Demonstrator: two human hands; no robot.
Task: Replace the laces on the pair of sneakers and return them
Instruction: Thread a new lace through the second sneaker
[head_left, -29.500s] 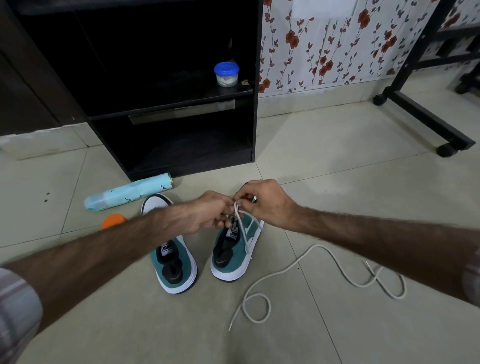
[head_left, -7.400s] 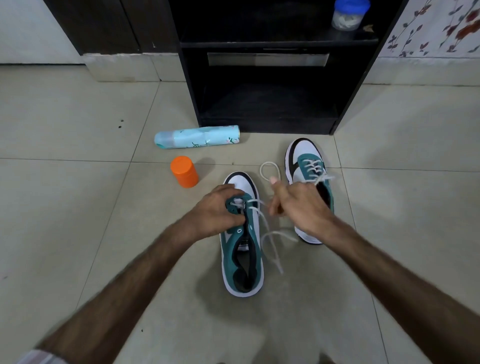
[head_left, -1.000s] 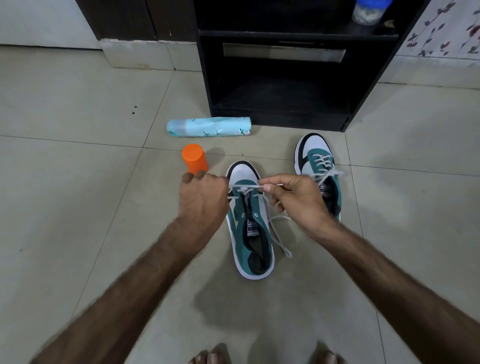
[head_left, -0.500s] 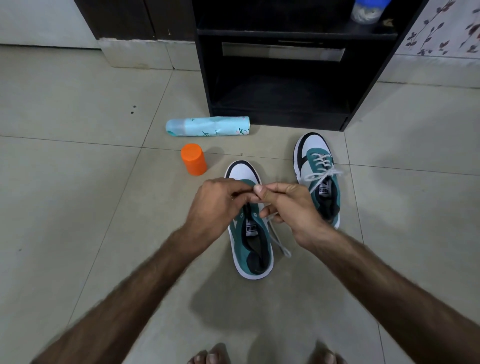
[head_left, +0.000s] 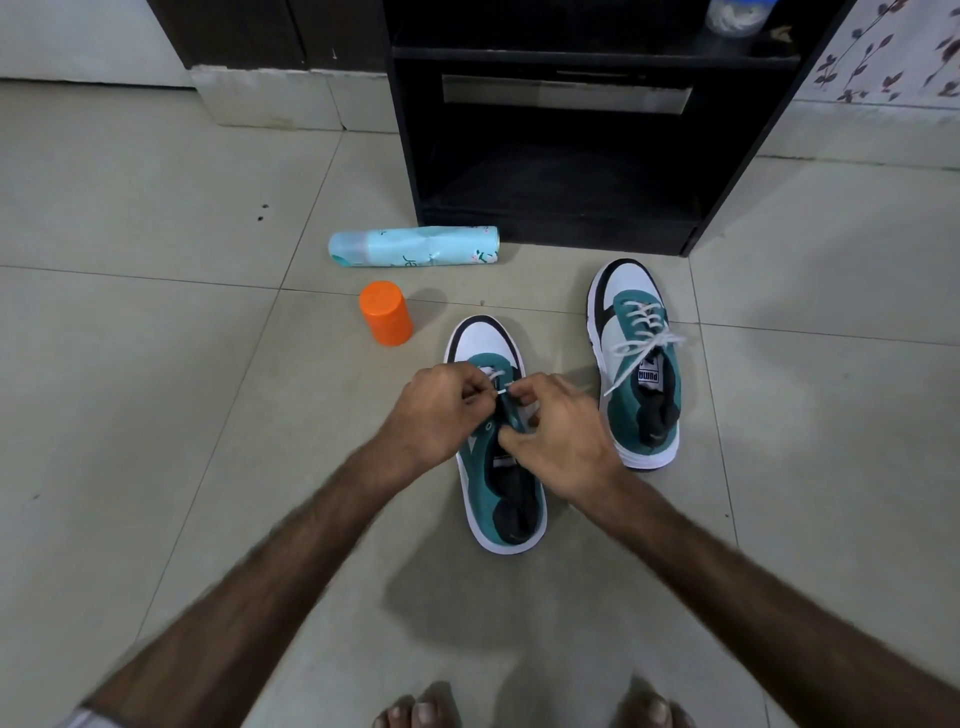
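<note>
Two teal and white sneakers stand on the tiled floor, toes pointing away from me. The left sneaker (head_left: 498, 488) is under both hands. My left hand (head_left: 434, 410) and my right hand (head_left: 558, 434) meet over its eyelets, and each pinches the white lace (head_left: 503, 391) near the toe end. Most of that lace is hidden by my fingers. The right sneaker (head_left: 636, 358) stands apart to the right, laced, its white lace ends lying loose across the tongue.
An orange cap (head_left: 385, 313) stands left of the sneakers. A light blue spray can (head_left: 414, 246) lies on its side behind it. A black open cabinet (head_left: 561, 156) stands at the back. My bare toes (head_left: 415, 709) show at the bottom edge.
My hands have dropped lower and closer onto the left sneaker's eyelets. The loose lace end that hung by the shoe's right side is no longer visible.
</note>
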